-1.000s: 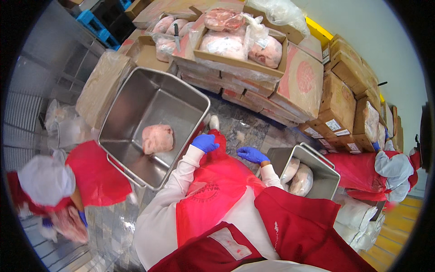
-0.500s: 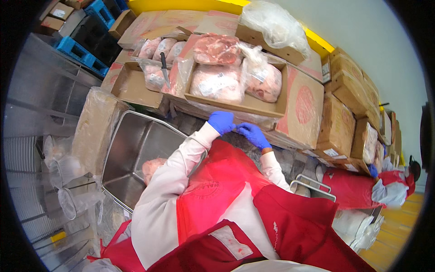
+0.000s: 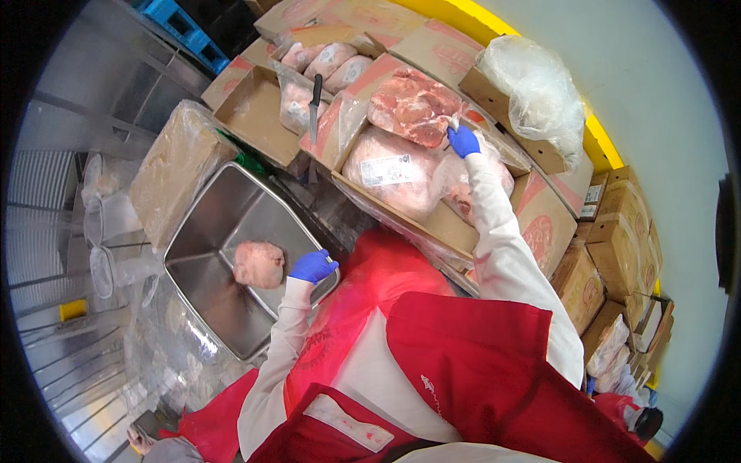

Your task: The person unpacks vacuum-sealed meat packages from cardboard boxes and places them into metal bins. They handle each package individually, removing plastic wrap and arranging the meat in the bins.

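Observation:
My right hand (image 3: 463,141), in a blue glove, reaches far forward and pinches the plastic wrap at the edge of a red slab of meat (image 3: 409,108). The slab lies in an open cardboard box (image 3: 448,224) on top of a larger pale wrapped piece (image 3: 390,181). My left hand (image 3: 312,266), also gloved in blue, sits low at the near rim of a steel tub (image 3: 224,208), fingers curled over the edge. One pale lump of meat (image 3: 258,264) rests in the tub just left of that hand. A red apron covers my front.
A black-handled knife (image 3: 314,108) lies on the boxes behind the tub. More boxes of wrapped meat (image 3: 324,62), a crumpled plastic bag (image 3: 532,92), a wrapped brown block (image 3: 174,170) and stacked cartons (image 3: 617,231) surround me. Another person in red (image 3: 208,417) is at the lower left.
My right hand has stretched out from in front of my chest to the red meat in the box. My left hand has dropped back to the tub's rim. The view has tilted.

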### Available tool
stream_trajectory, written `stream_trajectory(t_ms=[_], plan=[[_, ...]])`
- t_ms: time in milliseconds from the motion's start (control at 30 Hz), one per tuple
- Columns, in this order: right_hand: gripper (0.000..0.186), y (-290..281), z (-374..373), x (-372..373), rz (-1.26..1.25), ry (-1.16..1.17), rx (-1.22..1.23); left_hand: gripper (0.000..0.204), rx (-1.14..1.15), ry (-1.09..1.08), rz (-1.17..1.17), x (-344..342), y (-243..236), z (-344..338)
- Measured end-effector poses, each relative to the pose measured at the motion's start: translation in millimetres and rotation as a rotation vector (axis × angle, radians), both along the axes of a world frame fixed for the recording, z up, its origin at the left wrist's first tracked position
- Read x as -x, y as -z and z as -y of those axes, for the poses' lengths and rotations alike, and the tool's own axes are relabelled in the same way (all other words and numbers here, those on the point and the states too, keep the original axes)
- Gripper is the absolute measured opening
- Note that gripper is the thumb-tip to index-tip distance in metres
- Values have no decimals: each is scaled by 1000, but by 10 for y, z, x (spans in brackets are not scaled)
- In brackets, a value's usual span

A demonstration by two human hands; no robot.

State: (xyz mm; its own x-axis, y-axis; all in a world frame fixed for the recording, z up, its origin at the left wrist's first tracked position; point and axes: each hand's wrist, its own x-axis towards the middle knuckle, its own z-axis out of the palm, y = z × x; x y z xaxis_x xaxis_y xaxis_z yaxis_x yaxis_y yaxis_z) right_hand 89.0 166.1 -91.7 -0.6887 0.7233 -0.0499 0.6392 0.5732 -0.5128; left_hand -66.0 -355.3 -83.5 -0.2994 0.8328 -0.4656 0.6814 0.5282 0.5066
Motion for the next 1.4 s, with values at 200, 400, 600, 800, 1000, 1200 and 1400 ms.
stream_trajectory(t_ms=[200, 400, 600, 800, 1000, 1200, 1400], plan=[[44, -1, 1241, -244, -10, 78, 206, 55, -172, -228, 265, -293, -390, -878], [37, 164, 1389, 228, 15, -266, 112, 52, -548, -505, 641, -342, -228, -2633], [32, 165, 1086, -347, 278, -458, -14, 36, -181, -383, 1423, -518, -279, -3815], [61, 108, 1138, -1024, 99, -517, 253, 44, -169, -303, 1186, -1051, 208, -3807], [37, -111, 1155, -1096, -124, -116, 985, 34, -127, -654, 1435, -1170, 164, -3712], [25, -1177, 1426, -1154, -527, 37, 921, 19, -341, -822, 1908, -1509, -714, -3763], [46, -1456, 1858, -1278, -558, -129, 932, 18, -544, -666, 2245, -1509, -1234, -3053]])
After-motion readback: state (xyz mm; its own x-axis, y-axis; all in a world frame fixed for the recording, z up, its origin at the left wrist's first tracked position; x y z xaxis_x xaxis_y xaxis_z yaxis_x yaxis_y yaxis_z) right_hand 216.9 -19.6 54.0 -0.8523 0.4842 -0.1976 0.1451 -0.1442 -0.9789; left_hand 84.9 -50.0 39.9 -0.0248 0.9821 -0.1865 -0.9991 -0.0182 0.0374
